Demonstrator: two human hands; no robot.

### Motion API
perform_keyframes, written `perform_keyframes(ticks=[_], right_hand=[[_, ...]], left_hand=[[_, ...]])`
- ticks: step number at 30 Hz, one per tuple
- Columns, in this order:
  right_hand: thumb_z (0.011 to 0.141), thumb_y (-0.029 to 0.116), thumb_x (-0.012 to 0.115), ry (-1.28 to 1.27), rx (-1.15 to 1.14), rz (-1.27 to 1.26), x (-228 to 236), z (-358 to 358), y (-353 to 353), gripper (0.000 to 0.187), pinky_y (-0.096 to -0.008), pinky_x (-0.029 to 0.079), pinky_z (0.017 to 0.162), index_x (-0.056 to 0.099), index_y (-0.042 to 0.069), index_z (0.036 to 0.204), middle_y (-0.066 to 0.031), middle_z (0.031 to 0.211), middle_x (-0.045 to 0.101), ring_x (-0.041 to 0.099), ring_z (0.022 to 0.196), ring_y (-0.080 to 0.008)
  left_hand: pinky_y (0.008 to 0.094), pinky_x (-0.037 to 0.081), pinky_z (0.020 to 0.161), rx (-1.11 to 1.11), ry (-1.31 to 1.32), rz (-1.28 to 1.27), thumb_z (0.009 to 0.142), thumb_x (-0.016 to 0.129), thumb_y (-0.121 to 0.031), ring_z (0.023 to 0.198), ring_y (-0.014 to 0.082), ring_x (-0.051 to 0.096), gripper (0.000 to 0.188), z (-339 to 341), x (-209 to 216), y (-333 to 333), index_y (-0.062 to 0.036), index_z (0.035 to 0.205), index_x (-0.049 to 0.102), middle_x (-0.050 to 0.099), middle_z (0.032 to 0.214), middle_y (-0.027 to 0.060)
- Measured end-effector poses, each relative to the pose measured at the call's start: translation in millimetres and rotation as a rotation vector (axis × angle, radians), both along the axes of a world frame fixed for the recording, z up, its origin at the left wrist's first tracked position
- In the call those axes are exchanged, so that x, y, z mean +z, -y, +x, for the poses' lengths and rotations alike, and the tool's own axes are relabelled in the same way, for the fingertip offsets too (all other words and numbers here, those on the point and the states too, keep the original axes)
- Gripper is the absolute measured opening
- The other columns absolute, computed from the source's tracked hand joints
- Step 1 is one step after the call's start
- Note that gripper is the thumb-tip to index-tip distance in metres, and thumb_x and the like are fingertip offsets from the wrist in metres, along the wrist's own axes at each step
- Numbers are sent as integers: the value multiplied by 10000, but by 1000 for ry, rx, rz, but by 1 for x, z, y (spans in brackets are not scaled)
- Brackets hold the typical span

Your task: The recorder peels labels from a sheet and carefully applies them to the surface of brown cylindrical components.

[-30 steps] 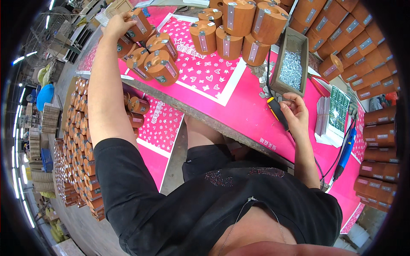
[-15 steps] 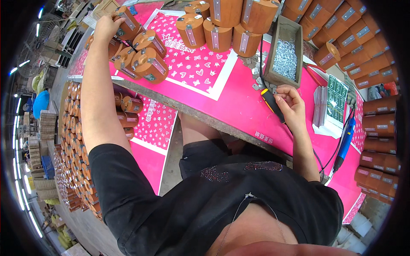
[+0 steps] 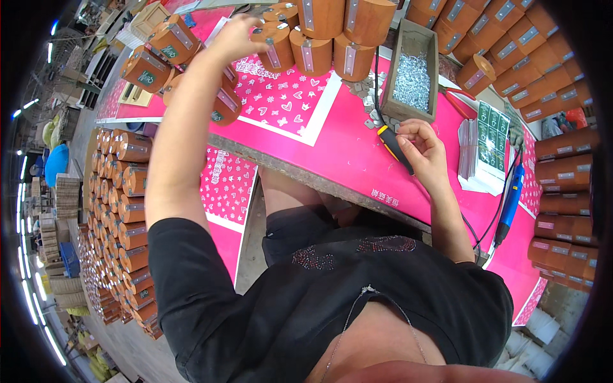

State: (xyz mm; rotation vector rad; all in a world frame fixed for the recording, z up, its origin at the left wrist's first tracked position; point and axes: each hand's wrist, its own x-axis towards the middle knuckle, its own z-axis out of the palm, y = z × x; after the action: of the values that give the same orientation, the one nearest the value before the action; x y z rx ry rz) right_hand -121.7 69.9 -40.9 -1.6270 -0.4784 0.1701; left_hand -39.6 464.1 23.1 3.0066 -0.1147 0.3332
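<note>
**Left hand out at the cylinders, right hand at the screwdriver**

Head view: left hand reaches far left, fingers curled on a wooden cylinder among the cluster. Right hand pinches something small beside the screwdriver; what it is, can't tell. Screw tray sits behind, blue tool right. Since half a second ago, the left arm has swung rightward.

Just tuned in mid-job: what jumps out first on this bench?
The bright pink table cover dominates, ringed by brown wooden cylinders with metal strips. The left hand reaches among those at far left; the right hand holds a black-and-yellow screwdriver near a tray of screws.
</note>
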Motion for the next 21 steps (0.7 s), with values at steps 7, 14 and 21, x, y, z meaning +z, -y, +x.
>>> perform_keyframes(ticks=[7,14,21], right_hand=[[780,-24,544,53,-55,-29,10,-6,16,109,-223,446,749,543,-28,889,-73,1023,457,529,842,-114],[782,-6,549,88,-97,-15,14,-11,36,102,-220,447,722,552,-18,883,-66,1010,464,529,833,-105],[783,-31,546,84,-136,-1,14,-12,53,106,-200,395,759,549,-28,889,-58,1010,484,485,885,-85]], left_hand=[[369,379,911,271,195,-322,554,773,-344,1170,324,355,661,8,-72,41,-26,1080,527,370,1204,241],[349,408,836,270,155,-247,501,805,-260,1000,284,463,577,-30,-39,53,16,946,560,510,1044,177],[303,398,804,-106,-22,-666,490,783,-205,895,211,504,432,-112,-2,103,-11,791,541,502,939,97]])
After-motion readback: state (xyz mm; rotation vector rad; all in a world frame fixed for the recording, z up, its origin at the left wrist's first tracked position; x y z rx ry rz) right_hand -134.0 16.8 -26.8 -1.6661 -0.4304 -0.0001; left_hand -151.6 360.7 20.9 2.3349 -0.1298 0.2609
